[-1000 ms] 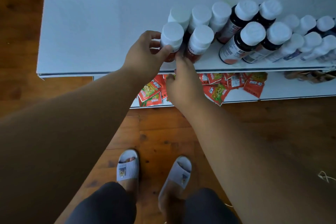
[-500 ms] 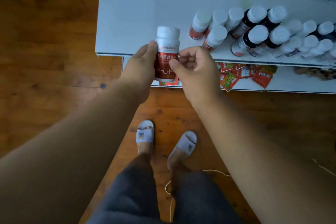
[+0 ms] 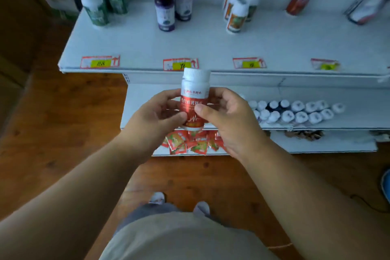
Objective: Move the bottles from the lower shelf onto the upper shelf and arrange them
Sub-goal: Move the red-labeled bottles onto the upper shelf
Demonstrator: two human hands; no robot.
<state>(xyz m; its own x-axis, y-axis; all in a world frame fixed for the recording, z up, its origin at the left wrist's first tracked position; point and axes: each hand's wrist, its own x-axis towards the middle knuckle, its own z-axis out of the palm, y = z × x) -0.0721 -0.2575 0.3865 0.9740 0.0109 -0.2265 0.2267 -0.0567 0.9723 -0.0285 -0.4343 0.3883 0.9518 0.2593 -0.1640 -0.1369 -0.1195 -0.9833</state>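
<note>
Fingers of the left hand [image 3: 157, 113] curl round the left side of an upright red-labelled bottle [image 3: 194, 99] held in front of the upper shelf [image 3: 211, 48], the right hand [image 3: 229, 115] pinches its right side, and white-capped bottles [image 3: 295, 112] crowd the lower shelf [image 3: 358, 116] further right.

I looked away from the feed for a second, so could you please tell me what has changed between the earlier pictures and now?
The white-capped red-labelled plastic bottle was lifted off the lower white shelf and raised, upright, in front of the upper white shelf. The left hand gripped it throughout; the right hand left the neighbouring bottle and now holds this one too. The remaining white-capped bottles stay in their rows.
</note>
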